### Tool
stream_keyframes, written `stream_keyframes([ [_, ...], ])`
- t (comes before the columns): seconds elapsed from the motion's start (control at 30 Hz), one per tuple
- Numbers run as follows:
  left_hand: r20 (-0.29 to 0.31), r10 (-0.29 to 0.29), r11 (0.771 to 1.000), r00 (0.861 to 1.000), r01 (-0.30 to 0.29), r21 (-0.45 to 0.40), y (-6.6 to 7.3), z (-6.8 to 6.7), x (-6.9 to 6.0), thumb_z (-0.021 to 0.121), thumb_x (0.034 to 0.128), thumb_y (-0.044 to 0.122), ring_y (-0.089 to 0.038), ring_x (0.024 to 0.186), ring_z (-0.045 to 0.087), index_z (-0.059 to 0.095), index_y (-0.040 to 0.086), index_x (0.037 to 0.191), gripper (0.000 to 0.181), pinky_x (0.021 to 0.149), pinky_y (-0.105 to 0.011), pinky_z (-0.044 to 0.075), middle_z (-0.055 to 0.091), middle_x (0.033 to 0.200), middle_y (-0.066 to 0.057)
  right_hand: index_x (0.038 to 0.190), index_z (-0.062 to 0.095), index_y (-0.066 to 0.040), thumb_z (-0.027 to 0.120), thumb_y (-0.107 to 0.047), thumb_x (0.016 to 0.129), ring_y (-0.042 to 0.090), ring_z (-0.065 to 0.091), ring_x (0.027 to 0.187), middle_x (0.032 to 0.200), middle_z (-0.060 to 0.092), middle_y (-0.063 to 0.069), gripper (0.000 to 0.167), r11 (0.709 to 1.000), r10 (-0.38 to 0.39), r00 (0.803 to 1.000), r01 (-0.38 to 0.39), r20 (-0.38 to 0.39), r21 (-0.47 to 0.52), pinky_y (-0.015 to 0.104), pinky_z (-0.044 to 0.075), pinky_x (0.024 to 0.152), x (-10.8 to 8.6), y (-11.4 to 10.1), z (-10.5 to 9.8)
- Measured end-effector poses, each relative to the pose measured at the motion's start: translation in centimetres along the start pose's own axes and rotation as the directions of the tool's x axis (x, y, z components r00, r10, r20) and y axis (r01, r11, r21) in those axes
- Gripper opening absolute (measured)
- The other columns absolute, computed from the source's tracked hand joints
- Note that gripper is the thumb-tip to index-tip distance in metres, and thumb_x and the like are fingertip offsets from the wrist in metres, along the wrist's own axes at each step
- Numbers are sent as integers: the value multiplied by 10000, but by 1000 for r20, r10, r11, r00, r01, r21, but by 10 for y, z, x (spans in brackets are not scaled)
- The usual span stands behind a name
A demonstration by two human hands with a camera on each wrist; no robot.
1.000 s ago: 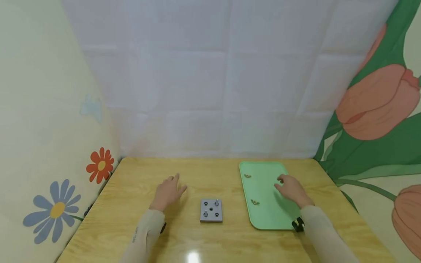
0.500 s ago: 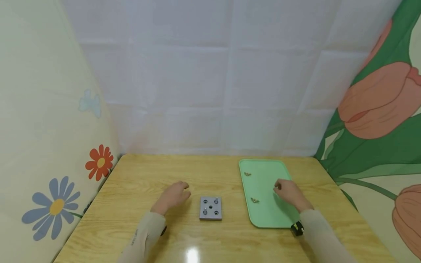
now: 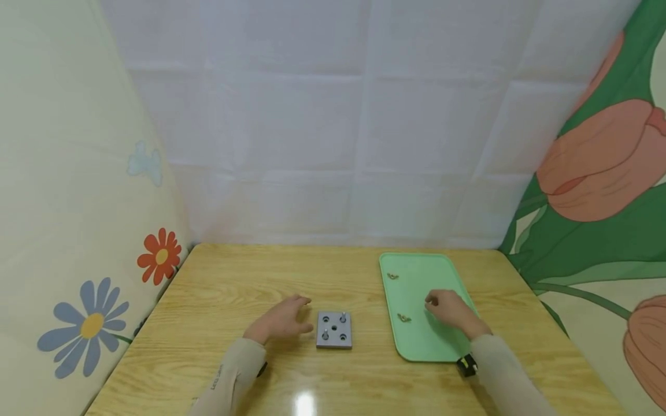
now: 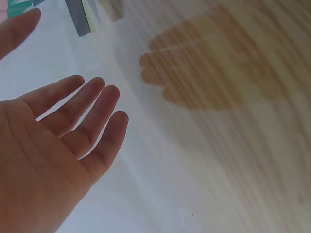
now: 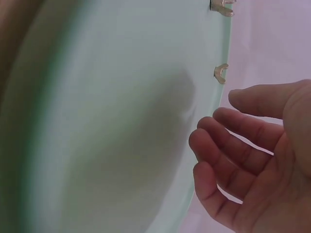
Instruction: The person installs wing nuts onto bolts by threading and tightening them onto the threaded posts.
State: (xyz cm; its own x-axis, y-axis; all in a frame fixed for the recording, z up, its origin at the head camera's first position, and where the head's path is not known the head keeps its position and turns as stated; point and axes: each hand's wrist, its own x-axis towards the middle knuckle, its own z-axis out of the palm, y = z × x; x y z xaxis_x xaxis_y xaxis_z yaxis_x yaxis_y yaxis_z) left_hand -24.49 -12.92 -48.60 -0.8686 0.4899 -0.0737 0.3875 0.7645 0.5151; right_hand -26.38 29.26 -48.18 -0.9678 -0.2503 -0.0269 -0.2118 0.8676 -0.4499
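Note:
A square grey metal block (image 3: 334, 342) lies mid-table, with several holes and two upright studs. Just left of it my left hand (image 3: 283, 319) hovers, thumb and fingers spread toward the block without touching it. The left wrist view shows that palm (image 4: 43, 155) with nothing in it. Two brass wing nuts lie along the left side of the green tray (image 3: 424, 346): a far one (image 3: 392, 276) and a near one (image 3: 403, 318). Over the tray is my right hand (image 3: 451, 308), its fingers loosely bent and holding nothing. In the right wrist view both wing nuts (image 5: 220, 73) sit beyond the fingertips.
The wooden table (image 3: 250, 260) ends at a white cloth backdrop (image 3: 333, 144). Flower-printed hangings (image 3: 83, 219) stand at both sides. A small black device (image 3: 466, 365) is on the right wrist, by the tray's near edge.
My left hand has moved right and nearer, closer to the metal block. My right hand has shifted left and slightly nearer over the tray. The block and wing nuts stay put.

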Motion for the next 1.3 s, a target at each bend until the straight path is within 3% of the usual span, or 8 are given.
stream_keyframes([
  [0.27,31,9,999,999,-8,-31,6,7,2,731,767,455,-379,1292,365,412,-3,1396,841,1031,-515,302,387,1415,-217,995,663,12,599,-63,895,259,606,856,921,650,87,140,998,-62,998,62,33,13,421,494,713,1,-7,8],
  [0.43,51,34,999,998,-35,17,13,12,7,747,709,547,-331,1267,406,411,11,1403,939,1021,-478,331,418,1401,-175,1020,664,5,585,-68,906,276,609,897,962,656,89,157,995,-94,994,93,61,28,429,495,739,2,-13,10],
  [0.8,82,38,996,996,-44,76,24,19,13,747,686,584,-257,1182,474,442,48,1392,938,982,-438,383,472,1349,-125,1048,664,17,570,-67,909,227,603,873,975,655,78,188,993,-109,989,105,97,48,404,495,723,1,-33,13],
  [1.0,99,39,994,994,-49,98,28,22,14,770,670,558,-233,1155,480,445,47,1388,939,973,-407,393,481,1328,-110,1015,680,-30,605,-235,928,152,592,813,918,651,17,235,991,-102,987,90,121,98,360,489,696,2,-39,18],
  [1.13,101,30,992,994,-42,117,31,24,14,800,629,545,-247,1198,458,443,57,1392,974,1001,-415,368,471,1346,-101,1040,674,1,648,-293,897,179,604,843,943,659,45,329,993,-95,988,86,119,80,381,495,728,2,-42,20],
  [1.3,83,32,986,996,-45,163,35,25,14,831,625,481,-240,1158,478,459,42,1376,946,985,-394,385,492,1310,-99,1048,661,34,702,-260,854,211,610,848,943,661,76,354,994,-106,986,101,131,49,393,502,740,3,-47,21],
])
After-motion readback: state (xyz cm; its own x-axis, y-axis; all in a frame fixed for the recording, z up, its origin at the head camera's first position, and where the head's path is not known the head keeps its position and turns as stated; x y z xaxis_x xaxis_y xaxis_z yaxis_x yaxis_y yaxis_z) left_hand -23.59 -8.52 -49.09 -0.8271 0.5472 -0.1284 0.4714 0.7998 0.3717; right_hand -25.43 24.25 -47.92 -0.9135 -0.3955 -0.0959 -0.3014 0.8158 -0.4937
